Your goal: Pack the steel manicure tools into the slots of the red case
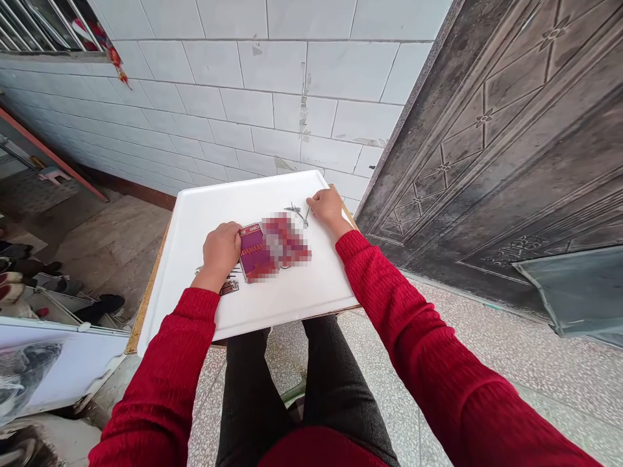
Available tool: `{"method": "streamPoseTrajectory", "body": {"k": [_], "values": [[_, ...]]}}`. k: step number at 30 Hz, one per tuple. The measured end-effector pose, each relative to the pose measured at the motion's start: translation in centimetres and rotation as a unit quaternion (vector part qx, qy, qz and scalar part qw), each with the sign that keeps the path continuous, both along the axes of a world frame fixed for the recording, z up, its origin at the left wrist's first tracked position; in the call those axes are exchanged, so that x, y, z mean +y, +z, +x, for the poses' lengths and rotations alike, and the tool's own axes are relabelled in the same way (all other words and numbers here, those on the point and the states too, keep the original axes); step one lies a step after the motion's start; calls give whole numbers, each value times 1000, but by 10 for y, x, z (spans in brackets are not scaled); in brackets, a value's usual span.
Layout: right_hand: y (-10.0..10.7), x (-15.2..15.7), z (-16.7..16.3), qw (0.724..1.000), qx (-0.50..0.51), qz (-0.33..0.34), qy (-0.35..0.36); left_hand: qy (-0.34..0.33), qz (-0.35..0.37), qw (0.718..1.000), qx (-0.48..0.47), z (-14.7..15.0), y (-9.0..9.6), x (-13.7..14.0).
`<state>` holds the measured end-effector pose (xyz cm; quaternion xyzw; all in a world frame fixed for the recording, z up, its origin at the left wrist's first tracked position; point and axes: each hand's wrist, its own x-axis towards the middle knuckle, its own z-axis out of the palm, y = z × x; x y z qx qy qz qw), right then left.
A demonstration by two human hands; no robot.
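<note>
An open manicure case (252, 250) with a purple lining and a row of elastic loops lies on a white tabletop (287, 305); its right half is pixelated. My left hand (221, 250) is closed at the case's left edge, fingertips mostly hidden. Between the pinched fingers of my right hand (325, 206) a thin, dark metal manicure tool (307, 213) points down. Just left of that hand lie small metal tools (294, 209), too small to name. Beside my left wrist, a nail clipper (229, 287) and other slim tools lie partly covered.
A white tiled wall (287, 78) stands behind the table, and a dark carved door (487, 130) is at the right. Shoes and a white shelf (58, 363) are low at the left. My legs are under the table's near edge.
</note>
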<state>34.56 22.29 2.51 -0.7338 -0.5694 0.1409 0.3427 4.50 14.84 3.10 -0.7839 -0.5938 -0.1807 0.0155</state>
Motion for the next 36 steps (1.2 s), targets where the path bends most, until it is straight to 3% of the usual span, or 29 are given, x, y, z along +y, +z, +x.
{"method": "streamPoseTrajectory", "body": {"k": [5,8,12,16,21,26,29,33,35,36], "values": [[10,-12,-10,999,25,41,10,3,-1,1000,3,0,-1,1],[23,-27,-23,994,62,46,83,2,1,1000,9,0,-1,1],[41,-51,-43,960,95,-94,247,-1,2,1000,14,1,0,0],[53,-70,-55,917,62,-195,342,5,-1,1000,21,2,1,-1],[56,-82,-68,899,-51,-237,364,0,-3,1000,21,1,1,-1],[54,-81,-71,899,-54,-247,358,-2,-2,1000,23,2,2,-2],[58,-80,-60,879,-8,-275,390,1,-6,1000,23,2,3,-2],[63,-77,-40,828,122,-301,457,6,-9,1000,23,2,2,-1],[64,-73,-33,825,172,-283,458,4,-9,1000,24,2,1,0],[64,-70,-30,836,190,-263,442,4,-9,1000,25,2,1,0]]}}
